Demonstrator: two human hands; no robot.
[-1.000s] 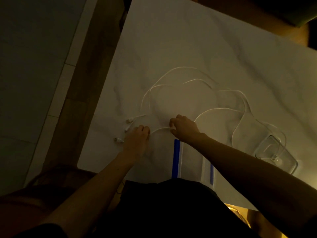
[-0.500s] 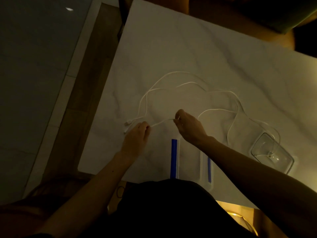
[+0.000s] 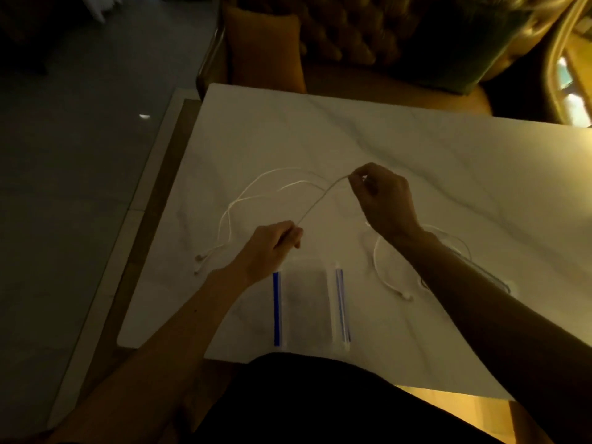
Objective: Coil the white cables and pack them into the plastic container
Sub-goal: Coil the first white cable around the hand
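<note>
A thin white cable (image 3: 320, 200) stretches taut between the pinching left hand (image 3: 272, 248) and pinching right hand (image 3: 384, 200) above a white marble table (image 3: 416, 149).

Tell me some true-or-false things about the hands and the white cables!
1. The left hand and the right hand both hold one white cable stretched between them. True.
2. The right hand is open and empty. False: it is raised and pinches the white cable.
3. Clear plastic with blue strips lies on the table, close to the person. True.
4. Every cable is neatly coiled up. False: the other cables lie in loose loops on the table.
</note>
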